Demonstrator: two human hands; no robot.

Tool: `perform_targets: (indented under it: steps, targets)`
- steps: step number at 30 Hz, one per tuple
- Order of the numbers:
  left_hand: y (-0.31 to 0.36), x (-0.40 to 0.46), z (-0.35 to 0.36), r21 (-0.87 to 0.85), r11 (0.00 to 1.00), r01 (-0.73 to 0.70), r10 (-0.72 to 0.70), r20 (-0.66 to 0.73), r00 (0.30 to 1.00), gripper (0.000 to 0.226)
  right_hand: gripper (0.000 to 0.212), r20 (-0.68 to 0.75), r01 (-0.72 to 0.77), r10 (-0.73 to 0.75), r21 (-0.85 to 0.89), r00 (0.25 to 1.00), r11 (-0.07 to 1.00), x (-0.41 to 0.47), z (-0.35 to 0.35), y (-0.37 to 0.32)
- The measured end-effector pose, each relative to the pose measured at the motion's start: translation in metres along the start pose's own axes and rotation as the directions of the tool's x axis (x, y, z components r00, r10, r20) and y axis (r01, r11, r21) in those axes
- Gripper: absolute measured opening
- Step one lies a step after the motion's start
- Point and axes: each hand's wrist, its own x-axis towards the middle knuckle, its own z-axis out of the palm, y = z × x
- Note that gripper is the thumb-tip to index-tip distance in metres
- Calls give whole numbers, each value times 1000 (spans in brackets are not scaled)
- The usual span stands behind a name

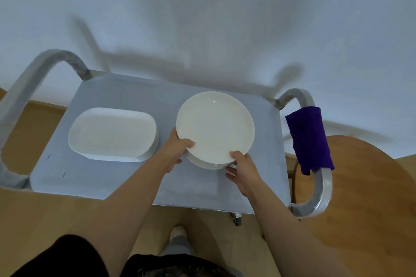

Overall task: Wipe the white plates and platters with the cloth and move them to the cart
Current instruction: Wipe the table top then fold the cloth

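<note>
A round white plate (pixel 215 127) lies tilted on top of a stack of round plates on the right half of the cart's grey top (pixel 108 177). My left hand (pixel 177 149) grips its near left rim, thumb on top. My right hand (pixel 244 165) holds the near right rim, thumb on the plate and fingers below. A stack of white oblong platters (pixel 112 134) sits on the left half of the cart. The purple cloth (pixel 309 140) hangs over the cart's right handle, away from both hands.
The cart has a tubular metal handle at each end, the left handle (pixel 20 101) and the right handle (pixel 324 189). A round wooden table (pixel 364 186) stands to the right of the cart. A white wall rises behind it.
</note>
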Motion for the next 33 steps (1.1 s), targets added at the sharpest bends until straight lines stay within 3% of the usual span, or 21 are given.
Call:
perform_targets:
  steps: [2, 4, 6, 7, 9, 10, 11, 13, 15, 17, 19, 21, 24, 28, 33]
  targets:
    - [0, -2, 1, 1, 1000, -26, 26, -1, 1000, 60, 45, 0, 1, -1, -12, 1000, 1000, -4, 2, -2]
    - [-3, -6, 1, -11, 998, -54, 54, -6, 999, 59, 50, -96, 67, -71, -50, 993, 997, -7, 7, -3]
    - [-11, -12, -3, -65, 998, -22, 20, -39, 999, 69, 66, -280, 276, -341, -246, 898, 929, -16, 14, 0]
    - [-17, -15, -8, -107, 994, 1, -10, -79, 997, 71, 67, -301, 423, -540, -377, 786, 824, -25, 19, 2]
    - [-33, -24, -24, -196, 980, -19, -28, -236, 971, 52, 54, -102, 680, -841, -541, 531, 495, -45, 37, 8]
    - [-41, -28, -35, -210, 976, -53, -22, -341, 940, 41, 45, 48, 761, -888, -538, 458, 363, -50, 48, 15]
    - [-48, -32, -48, -200, 976, -83, -15, -444, 896, 38, 36, 188, 806, -878, -512, 441, 295, -53, 62, 24]
    - [-56, -38, -76, -198, 975, -103, -38, -602, 797, 39, 27, 388, 784, -712, -496, 585, 374, -57, 93, 40]
    - [-60, -37, -104, -293, 951, -103, -124, -660, 741, 42, 35, 434, 624, -448, -564, 781, 541, -49, 122, 48]
    - [-59, -33, -129, -377, 924, -70, -204, -639, 742, 72, 45, 399, 482, -281, -612, 873, 627, -35, 146, 47]
    - [-57, -27, -148, -369, 926, -78, -171, -596, 785, 85, 57, 329, 333, -158, -588, 931, 737, -22, 167, 40]
    - [-53, -20, -158, -375, 920, -115, -129, -566, 815, 72, 64, 261, 196, -61, -532, 963, 824, -8, 181, 38]
    - [-48, -12, -163, -412, 900, -142, -131, -566, 814, 44, 53, 223, 142, -27, -516, 974, 845, 7, 196, 39]
    - [-47, -8, -164, -431, 887, -166, -136, -588, 797, 37, 33, 150, 175, -117, -476, 982, 862, 13, 205, 42]
    - [-42, -1, -163, -419, 890, -180, -134, -618, 775, 36, 28, 121, 229, -194, -471, 973, 852, 16, 208, 41]
